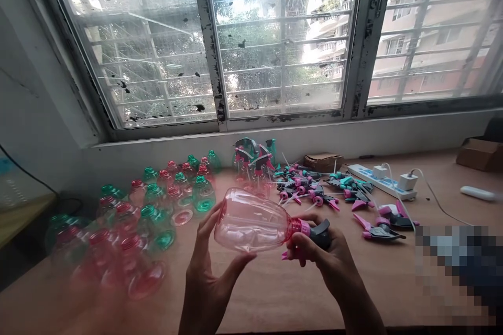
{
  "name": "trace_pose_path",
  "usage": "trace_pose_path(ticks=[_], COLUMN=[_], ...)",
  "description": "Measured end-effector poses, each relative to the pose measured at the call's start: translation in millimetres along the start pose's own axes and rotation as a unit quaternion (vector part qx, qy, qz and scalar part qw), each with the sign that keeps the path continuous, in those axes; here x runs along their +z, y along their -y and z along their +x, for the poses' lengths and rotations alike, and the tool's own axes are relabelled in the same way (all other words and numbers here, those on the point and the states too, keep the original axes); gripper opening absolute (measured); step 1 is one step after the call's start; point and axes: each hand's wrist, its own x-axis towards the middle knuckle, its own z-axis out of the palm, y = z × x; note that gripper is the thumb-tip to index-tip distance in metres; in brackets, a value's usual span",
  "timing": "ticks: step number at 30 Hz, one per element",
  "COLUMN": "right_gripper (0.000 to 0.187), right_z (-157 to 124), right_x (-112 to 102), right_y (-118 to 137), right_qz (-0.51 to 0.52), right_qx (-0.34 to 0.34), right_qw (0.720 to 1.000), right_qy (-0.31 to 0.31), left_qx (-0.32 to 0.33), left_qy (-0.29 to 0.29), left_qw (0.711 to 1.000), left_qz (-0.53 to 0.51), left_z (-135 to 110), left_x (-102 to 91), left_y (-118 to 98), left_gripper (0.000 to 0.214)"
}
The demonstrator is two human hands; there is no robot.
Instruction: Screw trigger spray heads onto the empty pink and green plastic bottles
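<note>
I hold a clear pink plastic spray bottle (251,222) sideways above the wooden table (275,288). My left hand (208,272) cups the bottle's base and body with fingers and thumb wrapped round it. My right hand (318,251) is closed round the black-and-pink trigger spray head (320,231) sitting at the bottle's pink neck. The trigger's pink lever pokes out below my right fingers.
Several empty pink and green bottles (157,204) lie at the left. A few bottles with spray heads fitted (253,165) stand by the window sill. Loose trigger heads (314,188) are scattered to the right, beside a white power strip (381,180) and cardboard boxes (481,153).
</note>
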Motion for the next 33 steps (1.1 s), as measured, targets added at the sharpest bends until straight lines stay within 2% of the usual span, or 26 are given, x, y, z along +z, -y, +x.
trace_pose_path(ticks=[3, 6, 9, 12, 16, 19, 21, 26, 29, 33], right_gripper=[0.030, 0.030, 0.033, 0.034, 0.033, 0.031, 0.033, 0.039, 0.037, 0.034], right_z=[-3, -3, 0, 2, 0, -1, 0, 1, -1, -3], right_x=[1, 0, -4, -6, -6, -6, -6, -5, -4, -3], right_y=[2, 2, -1, -2, 1, 2, 2, 4, 6, 7], right_qz=[-0.035, -0.046, -0.013, 0.022, -0.017, -0.074, -0.086, -0.034, -0.045, -0.117], right_qx=[-0.009, -0.012, -0.006, -0.001, 0.003, 0.002, -0.002, 0.023, 0.026, -0.003], right_qw=[0.999, 0.999, 1.000, 1.000, 1.000, 0.997, 0.996, 0.998, 0.998, 0.993], right_qy=[-0.004, 0.001, 0.004, -0.002, -0.015, -0.003, -0.010, -0.037, -0.030, -0.012], left_qx=[-0.013, -0.015, 0.028, 0.066, 0.015, -0.021, -0.013, 0.012, -0.002, -0.014], left_qy=[0.010, -0.019, -0.025, -0.013, -0.001, -0.029, -0.029, -0.036, -0.026, -0.003], left_qw=[0.999, 0.999, 0.999, 0.998, 0.999, 0.996, 0.998, 0.999, 0.999, 0.999], left_qz=[-0.040, -0.043, -0.024, -0.006, -0.051, -0.076, -0.062, -0.022, -0.025, -0.029], left_z=[-2, -3, -1, 1, -1, -2, -1, -1, -5, -6], left_x=[1.5, 4.6, 5.3, 3.3, 4.1, 8.3, 10.4, 8.7, 5.3, 5.6], left_y=[-3, -10, -12, -8, -5, -9, -12, -15, -16, -17], left_gripper=[0.073, 0.060, 0.052, 0.053, 0.062, 0.048, 0.042, 0.040, 0.048, 0.060])
